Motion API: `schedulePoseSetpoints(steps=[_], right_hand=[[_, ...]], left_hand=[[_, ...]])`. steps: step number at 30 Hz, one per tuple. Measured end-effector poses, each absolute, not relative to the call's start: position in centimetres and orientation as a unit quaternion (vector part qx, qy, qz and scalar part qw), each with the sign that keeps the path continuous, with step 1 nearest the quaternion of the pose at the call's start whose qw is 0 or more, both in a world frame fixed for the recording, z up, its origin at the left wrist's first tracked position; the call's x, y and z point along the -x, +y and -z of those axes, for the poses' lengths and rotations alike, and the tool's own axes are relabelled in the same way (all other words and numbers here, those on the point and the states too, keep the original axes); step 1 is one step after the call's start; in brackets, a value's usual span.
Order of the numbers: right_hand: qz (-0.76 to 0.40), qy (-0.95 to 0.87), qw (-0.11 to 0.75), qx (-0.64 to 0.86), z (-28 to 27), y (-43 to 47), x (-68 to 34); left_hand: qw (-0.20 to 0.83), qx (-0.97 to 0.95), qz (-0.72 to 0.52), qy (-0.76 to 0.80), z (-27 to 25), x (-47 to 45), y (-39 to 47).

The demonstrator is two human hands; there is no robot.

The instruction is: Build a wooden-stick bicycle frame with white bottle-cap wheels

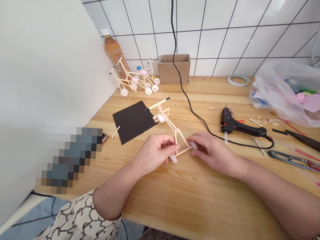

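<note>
A small tricycle model [172, 125] made of pale sticks lies on the wooden table between my hands, its handlebar end pointing away from me. My left hand [155, 153] pinches the stick frame close to one white wheel [173, 158]. With thumb and fingers, my right hand [215, 153] grips the other white wheel [193, 145] at the end of the axle stick. The model's far end reaches over the edge of a black square sheet [131, 121]. A short loose stick [115, 132] rests at that sheet's left edge.
Similar finished-looking models [141, 80] stand at the back left, beside an orange drink bottle [114, 52] and a cardboard box [173, 69]. To the right lie a glue gun [239, 126], thread snips [294, 160], a tape roll [238, 80] and a plastic bag [296, 93]. A black cord [187, 100] crosses the table.
</note>
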State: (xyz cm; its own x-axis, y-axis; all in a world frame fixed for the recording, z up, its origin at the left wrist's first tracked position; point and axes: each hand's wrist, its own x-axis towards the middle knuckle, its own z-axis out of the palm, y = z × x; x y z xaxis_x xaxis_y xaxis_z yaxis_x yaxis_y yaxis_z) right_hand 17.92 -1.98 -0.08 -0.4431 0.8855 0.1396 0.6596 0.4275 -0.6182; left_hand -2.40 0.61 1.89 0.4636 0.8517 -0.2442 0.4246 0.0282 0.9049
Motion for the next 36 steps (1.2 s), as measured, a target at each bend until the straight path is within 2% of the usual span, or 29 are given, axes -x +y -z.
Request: schedulePoseSetpoints(steps=[36], right_hand=[[-0.254, -0.812, 0.225, 0.474, 0.02, -1.84, -18.18]], left_hand=[[0.543, -0.663, -0.206, 0.472, -2.02, 2.28, 0.55]])
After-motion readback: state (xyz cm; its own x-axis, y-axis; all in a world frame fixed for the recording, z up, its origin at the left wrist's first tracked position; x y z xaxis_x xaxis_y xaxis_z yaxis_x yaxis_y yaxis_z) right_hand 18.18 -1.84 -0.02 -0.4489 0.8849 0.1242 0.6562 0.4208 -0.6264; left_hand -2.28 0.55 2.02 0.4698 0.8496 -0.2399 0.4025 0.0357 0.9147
